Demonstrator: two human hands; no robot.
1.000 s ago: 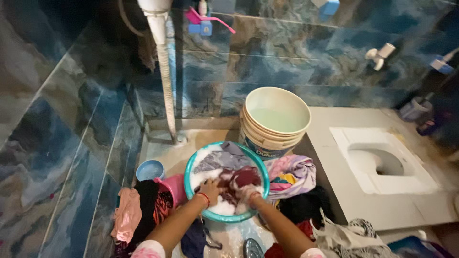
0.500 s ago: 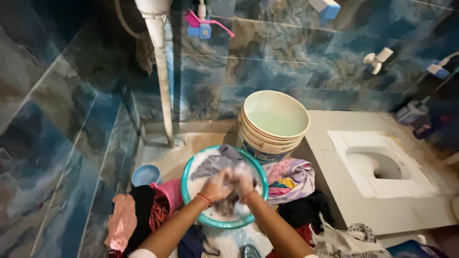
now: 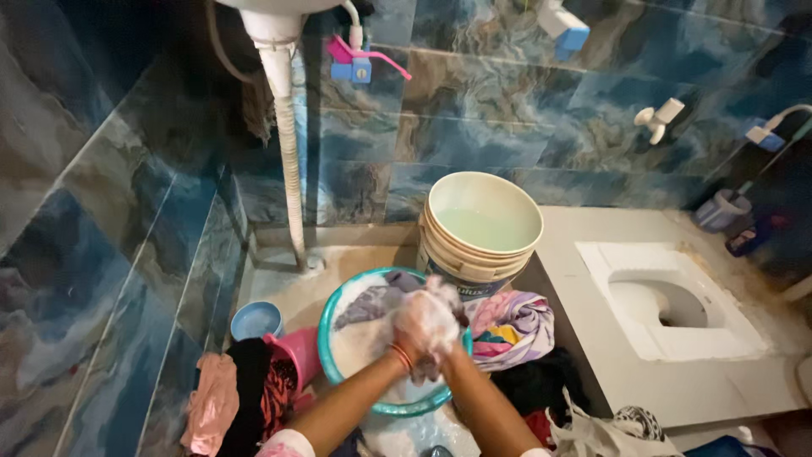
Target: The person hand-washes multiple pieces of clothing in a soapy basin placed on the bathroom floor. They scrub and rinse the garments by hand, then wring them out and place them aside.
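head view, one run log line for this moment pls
hands: left hand and right hand pressed together, soapy | holding: wet garment | over: teal basin | beside: cream bucket

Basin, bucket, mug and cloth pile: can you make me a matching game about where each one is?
Things:
1. basin
2. bucket
3. small blue mug
4. striped cloth pile

Places:
A. left of the basin, by the wall
B. behind the basin, holding pale water
C. under the soapy hands
D. right of the basin, on the floor

Pairs: 1-C, 2-B, 3-A, 4-D
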